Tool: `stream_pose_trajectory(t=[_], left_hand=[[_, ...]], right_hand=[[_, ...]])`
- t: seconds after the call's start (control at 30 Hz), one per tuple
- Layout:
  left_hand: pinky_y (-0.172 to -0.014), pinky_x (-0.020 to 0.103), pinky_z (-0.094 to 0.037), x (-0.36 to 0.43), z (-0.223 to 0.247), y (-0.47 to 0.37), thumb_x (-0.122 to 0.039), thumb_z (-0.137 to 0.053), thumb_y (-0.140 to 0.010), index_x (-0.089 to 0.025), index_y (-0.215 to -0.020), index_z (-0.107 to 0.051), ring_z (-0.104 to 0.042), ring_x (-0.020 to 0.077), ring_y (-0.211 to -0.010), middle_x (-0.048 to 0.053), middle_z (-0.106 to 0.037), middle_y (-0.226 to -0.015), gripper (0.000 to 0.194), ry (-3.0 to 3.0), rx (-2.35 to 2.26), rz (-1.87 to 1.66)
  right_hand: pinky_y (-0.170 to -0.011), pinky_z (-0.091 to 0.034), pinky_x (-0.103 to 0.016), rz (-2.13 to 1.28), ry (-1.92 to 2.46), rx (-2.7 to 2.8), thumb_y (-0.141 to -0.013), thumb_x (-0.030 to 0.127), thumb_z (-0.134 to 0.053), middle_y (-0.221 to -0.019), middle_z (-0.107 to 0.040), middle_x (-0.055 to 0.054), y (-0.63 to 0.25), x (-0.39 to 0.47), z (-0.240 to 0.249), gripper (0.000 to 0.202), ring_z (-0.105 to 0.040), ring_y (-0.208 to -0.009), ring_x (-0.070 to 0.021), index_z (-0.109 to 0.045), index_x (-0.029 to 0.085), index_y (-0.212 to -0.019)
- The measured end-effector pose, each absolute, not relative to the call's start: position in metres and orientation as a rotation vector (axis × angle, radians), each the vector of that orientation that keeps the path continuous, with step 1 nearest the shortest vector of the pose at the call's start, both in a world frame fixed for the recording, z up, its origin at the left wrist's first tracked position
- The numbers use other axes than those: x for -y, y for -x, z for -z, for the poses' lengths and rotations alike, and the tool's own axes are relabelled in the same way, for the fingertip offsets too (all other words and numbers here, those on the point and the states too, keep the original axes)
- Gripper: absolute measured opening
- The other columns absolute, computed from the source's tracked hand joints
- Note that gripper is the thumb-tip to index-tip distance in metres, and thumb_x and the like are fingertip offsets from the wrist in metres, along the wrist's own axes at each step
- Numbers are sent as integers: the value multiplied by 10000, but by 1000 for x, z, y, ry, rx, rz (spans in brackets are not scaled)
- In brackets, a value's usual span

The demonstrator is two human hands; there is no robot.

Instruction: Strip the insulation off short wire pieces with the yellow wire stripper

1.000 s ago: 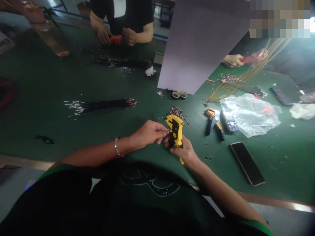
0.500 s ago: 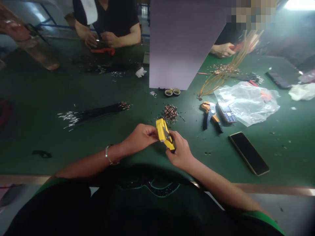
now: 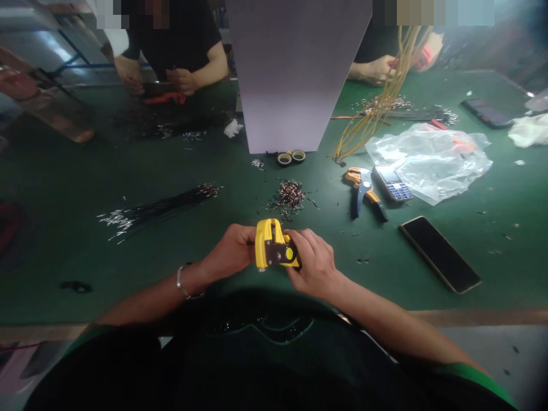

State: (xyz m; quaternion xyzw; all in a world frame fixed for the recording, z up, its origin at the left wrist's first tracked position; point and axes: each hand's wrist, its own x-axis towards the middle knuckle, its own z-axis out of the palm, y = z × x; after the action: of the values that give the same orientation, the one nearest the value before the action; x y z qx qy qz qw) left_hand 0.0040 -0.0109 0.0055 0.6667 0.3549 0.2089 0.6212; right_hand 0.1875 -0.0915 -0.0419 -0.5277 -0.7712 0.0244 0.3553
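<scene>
My right hand point(image 3: 313, 260) is wrapped round the handles of a yellow and black wire stripper point(image 3: 274, 245). The tool's head points left, with its flat side turned up towards me. My left hand point(image 3: 233, 250) is closed right beside that head, its fingertips partly hidden behind the yellow body. Whatever those fingers pinch cannot be made out. Just beyond the tool lies a heap of short coppery and dark offcuts point(image 3: 290, 194). A bundle of black wires point(image 3: 160, 208) with silvery ends at the left and coppery ends at the right rests on the green table to the left.
Orange-and-blue pliers point(image 3: 363, 191), a keypad phone point(image 3: 393, 184), a plastic bag point(image 3: 432, 162) and a smartphone point(image 3: 440, 254) lie to the right. A grey panel point(image 3: 291, 85) stands ahead, with two tape rolls point(image 3: 291, 158) at its foot. Co-workers' hands point(image 3: 184, 81) work across the table.
The wire stripper has turned so its flat side now faces me, and both hands have shifted slightly left with it. The head view has moved a little.
</scene>
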Motion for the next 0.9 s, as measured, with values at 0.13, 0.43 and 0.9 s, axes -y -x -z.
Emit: stream_pose_trajectory(t=[0.13,0.43,0.9], left_hand=[[-562,180,-486,10,-6,-4,-301,-756,-730,-144,-666,-720,-578,80,-556,4,-700,-634,174,-1524,-760,-506],[-514,187,-475,12,-12,-7,-369,-750,-735,-141,-625,-703,-579,93,-528,20,-692,-605,258,-1570,-713,-540],[-600,189,-509,12,-8,-7,-241,-741,-733,-150,-730,-729,-614,89,-611,23,-727,-700,92,-1496,-728,-533]], right_hand=[[-732,-479,-379,28,1347,2038,-699,137,-507,-981,-608,-132,-189,92,42,581,-564,-836,-257,-418,116,-1273],[-681,-470,-387,176,1301,2064,-749,171,-498,-876,-599,-136,-192,91,41,462,-529,-767,-262,-471,63,-1197],[-665,-504,-389,-33,1285,1994,-694,126,-510,-941,-608,-134,-189,90,49,493,-559,-793,-251,-456,122,-1184]])
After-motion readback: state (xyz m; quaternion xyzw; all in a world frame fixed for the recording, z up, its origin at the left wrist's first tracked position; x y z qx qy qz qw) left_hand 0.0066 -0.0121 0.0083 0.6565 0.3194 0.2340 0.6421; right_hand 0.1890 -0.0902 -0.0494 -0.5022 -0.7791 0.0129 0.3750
